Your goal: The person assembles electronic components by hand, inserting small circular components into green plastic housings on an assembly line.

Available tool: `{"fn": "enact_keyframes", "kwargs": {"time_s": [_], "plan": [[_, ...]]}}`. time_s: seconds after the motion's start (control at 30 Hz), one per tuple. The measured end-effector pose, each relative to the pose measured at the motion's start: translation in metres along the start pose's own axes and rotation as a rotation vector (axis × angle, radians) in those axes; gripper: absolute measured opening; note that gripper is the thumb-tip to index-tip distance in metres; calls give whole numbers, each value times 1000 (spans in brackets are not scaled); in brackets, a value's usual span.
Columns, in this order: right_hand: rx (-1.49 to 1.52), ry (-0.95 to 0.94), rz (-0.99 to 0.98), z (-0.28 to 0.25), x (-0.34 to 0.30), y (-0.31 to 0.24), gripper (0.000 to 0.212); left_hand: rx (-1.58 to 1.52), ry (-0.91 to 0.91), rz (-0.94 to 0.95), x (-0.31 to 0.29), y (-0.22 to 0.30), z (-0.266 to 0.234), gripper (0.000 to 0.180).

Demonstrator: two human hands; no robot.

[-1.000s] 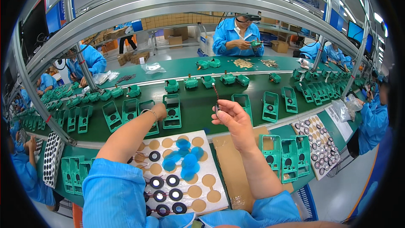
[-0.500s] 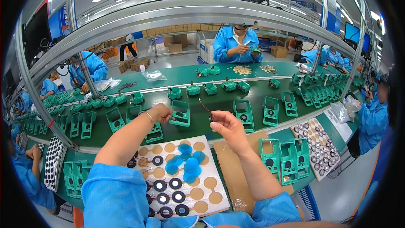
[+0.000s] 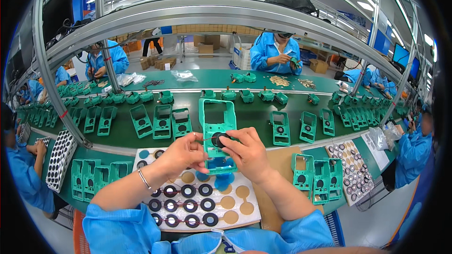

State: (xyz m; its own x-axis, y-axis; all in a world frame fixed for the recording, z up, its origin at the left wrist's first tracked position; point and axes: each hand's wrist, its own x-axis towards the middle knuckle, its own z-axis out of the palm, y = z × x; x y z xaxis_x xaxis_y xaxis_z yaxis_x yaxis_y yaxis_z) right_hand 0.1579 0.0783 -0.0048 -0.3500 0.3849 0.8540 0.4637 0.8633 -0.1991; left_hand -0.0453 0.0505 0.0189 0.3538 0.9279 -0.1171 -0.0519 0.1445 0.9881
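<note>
A green plastic housing (image 3: 220, 126) stands tilted up in front of me, over the foam tray (image 3: 251, 214). My left hand (image 3: 187, 153) is closed at its left edge, fingers pinched near a thin red wire. With its fingertips, my right hand (image 3: 249, 153) grips a small round black speaker (image 3: 218, 139) against the middle of the housing. The red wire runs from the speaker toward my left fingers. Whether the speaker is seated in the housing is hidden by my fingers. Several blue film discs (image 3: 224, 180) lie on the tray below, beside rows of black speakers (image 3: 190, 205).
More green housings (image 3: 280, 129) stand along the dark green conveyor (image 3: 254, 113). Groups of housings rest at both sides of the tray. A second tray of round parts (image 3: 351, 174) lies to the right. A metal beam (image 3: 188, 16) crosses above, and co-workers sit around.
My left hand has brought a housing from the conveyor toward me. My right hand has moved left and holds a speaker against it. The view has shifted slightly.
</note>
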Motion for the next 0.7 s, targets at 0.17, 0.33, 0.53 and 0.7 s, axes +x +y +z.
{"fn": "enact_keyframes", "kwargs": {"time_s": [0.17,0.33,0.53,0.7], "plan": [[-39,-37,-68,0,-2,-10,32,-74,-1,38,-16,-6,8,52],[-92,-77,-111,-4,-4,-14,34,-87,-43,63,-20,-7,10,51],[-56,-85,-116,-4,-5,-13,32,-86,-84,73,-24,-5,10,44],[-79,-68,-154,-3,-6,-12,33,-98,-91,64,-24,-4,11,45]]}}
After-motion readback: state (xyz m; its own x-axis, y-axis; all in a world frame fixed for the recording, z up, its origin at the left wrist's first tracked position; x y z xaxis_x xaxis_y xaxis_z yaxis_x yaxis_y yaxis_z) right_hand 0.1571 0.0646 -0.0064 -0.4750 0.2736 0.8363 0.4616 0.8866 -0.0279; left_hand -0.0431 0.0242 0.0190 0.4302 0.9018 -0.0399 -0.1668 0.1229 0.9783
